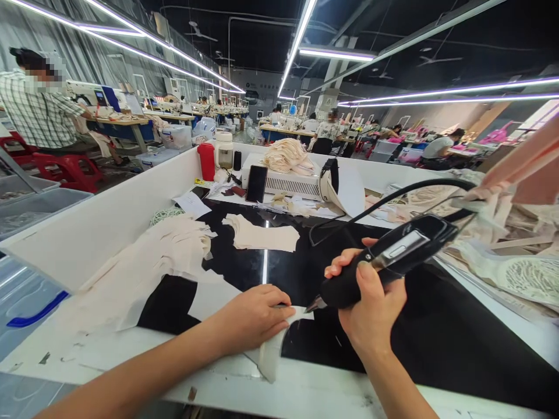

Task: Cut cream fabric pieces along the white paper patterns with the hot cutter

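My right hand point(373, 302) is wrapped round a black corded power tool point(388, 256) with a pointed metal tip. That tip is at the right end of a narrow white fabric piece point(273, 355); whether it touches cannot be told. My left hand point(257, 317) presses down on the same piece, fingers together, and hides part of it. Beneath lies a glossy black board point(428, 331). Farther back on the board is a small stack of cream cut pieces point(264, 234). A larger spread of cream fabric pieces point(161, 250) covers the left side.
Low white walls point(131, 203) edge the worktable. At its back are a phone point(257, 183), a vented white box point(283, 185), a red container point(206, 162) and a jar point(224, 151). Fabric scraps point(519, 262) heap at right. A person point(41, 110) sits at far left.
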Demonstrator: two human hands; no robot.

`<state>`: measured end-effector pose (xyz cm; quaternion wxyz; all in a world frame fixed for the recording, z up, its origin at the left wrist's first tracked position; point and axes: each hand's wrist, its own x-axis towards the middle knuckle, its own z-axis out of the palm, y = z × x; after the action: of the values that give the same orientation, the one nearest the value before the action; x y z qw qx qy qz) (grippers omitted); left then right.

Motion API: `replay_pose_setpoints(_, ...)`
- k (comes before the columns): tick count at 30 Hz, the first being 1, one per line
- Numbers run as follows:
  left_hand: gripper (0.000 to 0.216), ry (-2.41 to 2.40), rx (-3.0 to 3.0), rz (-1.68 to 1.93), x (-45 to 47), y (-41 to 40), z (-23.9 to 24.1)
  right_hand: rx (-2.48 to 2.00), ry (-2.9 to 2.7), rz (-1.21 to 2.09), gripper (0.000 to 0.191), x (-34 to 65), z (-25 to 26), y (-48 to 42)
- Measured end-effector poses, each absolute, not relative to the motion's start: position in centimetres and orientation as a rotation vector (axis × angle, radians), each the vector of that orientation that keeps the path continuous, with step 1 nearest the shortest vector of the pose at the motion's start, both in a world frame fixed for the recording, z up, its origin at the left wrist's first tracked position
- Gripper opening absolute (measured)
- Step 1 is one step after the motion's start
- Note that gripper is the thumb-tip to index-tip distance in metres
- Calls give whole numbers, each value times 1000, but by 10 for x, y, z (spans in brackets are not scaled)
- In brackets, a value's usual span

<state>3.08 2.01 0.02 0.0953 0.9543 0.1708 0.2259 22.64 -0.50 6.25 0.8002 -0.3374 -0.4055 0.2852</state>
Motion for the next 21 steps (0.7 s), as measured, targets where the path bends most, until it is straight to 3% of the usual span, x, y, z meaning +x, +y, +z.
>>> replay_pose_setpoints(21,25,506,2820,691,30,21,-2,-754,-890,583,36,231,61,-11)
